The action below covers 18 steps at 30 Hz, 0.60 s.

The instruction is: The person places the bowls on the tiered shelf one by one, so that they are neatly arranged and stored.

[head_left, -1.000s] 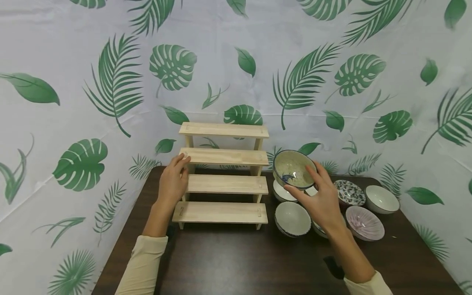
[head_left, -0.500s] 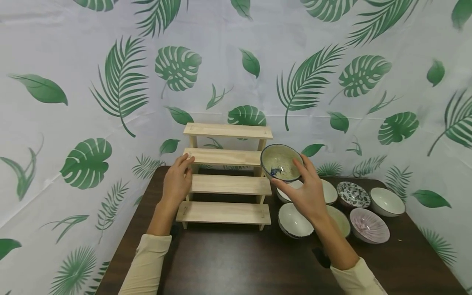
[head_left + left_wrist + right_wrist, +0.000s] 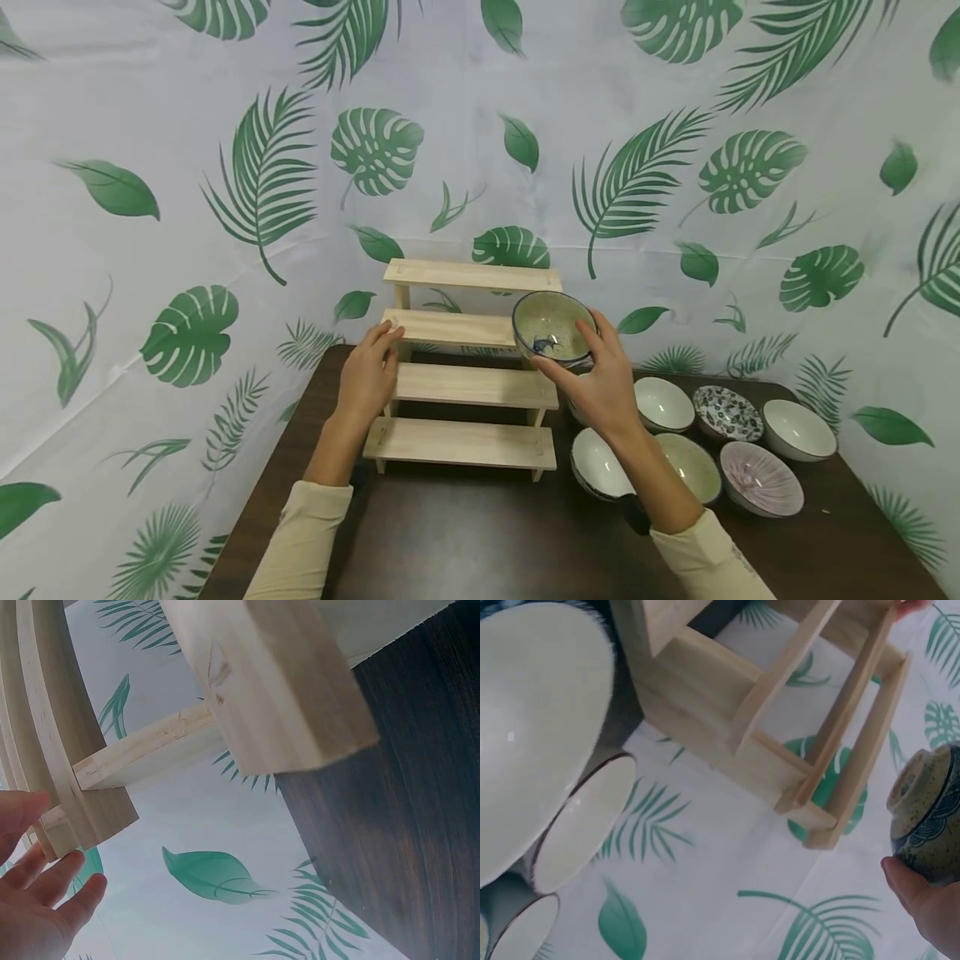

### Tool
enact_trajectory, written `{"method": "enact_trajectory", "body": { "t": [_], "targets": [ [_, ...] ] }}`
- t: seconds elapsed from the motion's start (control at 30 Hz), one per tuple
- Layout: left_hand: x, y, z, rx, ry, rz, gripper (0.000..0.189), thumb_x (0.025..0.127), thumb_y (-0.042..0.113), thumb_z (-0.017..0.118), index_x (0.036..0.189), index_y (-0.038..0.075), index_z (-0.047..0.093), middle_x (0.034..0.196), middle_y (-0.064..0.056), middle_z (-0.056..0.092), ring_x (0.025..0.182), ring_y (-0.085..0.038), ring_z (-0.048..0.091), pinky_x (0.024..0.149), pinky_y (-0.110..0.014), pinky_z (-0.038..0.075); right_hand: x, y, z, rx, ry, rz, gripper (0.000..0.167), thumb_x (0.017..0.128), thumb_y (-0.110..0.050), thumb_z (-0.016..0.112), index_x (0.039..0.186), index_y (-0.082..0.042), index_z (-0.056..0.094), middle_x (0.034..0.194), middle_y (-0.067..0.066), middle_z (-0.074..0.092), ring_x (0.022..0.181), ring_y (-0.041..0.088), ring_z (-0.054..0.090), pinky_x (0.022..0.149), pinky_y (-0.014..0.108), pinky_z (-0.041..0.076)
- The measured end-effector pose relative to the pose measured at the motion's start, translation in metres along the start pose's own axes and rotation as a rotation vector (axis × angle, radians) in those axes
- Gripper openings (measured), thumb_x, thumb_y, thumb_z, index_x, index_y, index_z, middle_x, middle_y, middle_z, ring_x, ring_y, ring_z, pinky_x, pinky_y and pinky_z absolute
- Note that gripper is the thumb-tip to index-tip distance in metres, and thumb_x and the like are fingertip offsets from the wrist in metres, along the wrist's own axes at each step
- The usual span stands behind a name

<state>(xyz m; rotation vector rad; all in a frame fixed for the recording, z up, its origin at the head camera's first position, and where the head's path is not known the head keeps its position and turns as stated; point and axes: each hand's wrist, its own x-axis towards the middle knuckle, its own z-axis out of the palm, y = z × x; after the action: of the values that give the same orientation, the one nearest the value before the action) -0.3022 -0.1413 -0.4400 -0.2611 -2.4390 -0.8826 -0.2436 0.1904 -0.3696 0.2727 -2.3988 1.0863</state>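
Observation:
My right hand (image 3: 606, 383) grips a speckled beige bowl (image 3: 549, 321) by its side, thumb and fingers at the rim. The bowl has a blue rim and a blue motif inside; its foot and blue patterned outside show in the right wrist view. It is tilted toward me and overlaps the right end of the second-highest shelf (image 3: 450, 327). At the left end of that shelf, my left hand (image 3: 367, 375) holds the pale four-tier wooden stand (image 3: 461, 442), thumb and fingers around the board end (image 3: 71, 836).
Several bowls stand right of the stand on the dark table (image 3: 450, 537): a white bowl (image 3: 600, 462), a pale green bowl (image 3: 690, 467), a pink-streaked bowl (image 3: 761, 477), a black-floral bowl (image 3: 727, 412) and others. A leaf-print cloth (image 3: 465, 108) hangs behind.
My right hand has carried the bowl leftward, from above the other bowls to the stand's right end. My left hand keeps its place on the shelf. The head view has shifted slightly.

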Motion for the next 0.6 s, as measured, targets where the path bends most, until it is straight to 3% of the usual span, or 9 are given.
{"method": "enact_trajectory", "body": {
  "t": [0.27,0.6],
  "targets": [
    [0.001,0.001,0.001,-0.009,-0.031,-0.022,0.042,0.098,0.001,0.064,0.14,0.008,0.064,0.152,-0.015,0.055,0.132,-0.041,0.06,0.102,-0.058,0.052,0.018,-0.01,0.014,0.024,0.012,-0.027,0.092,0.081,-0.047,0.086,0.151,0.0,0.049,0.167,0.012,0.033,0.154,0.038,0.032,0.115,0.067,0.037],
    [0.0,-0.002,-0.001,-0.001,-0.014,-0.01,0.041,0.097,0.001,0.064,0.138,0.006,0.065,0.15,-0.016,0.057,0.128,-0.042,0.062,0.097,-0.059,0.054,0.035,-0.019,0.037,0.063,0.012,-0.049,0.091,0.081,-0.044,0.086,0.15,0.003,0.049,0.165,0.018,0.034,0.152,0.041,0.035,0.115,0.063,0.039]
  ]
}}
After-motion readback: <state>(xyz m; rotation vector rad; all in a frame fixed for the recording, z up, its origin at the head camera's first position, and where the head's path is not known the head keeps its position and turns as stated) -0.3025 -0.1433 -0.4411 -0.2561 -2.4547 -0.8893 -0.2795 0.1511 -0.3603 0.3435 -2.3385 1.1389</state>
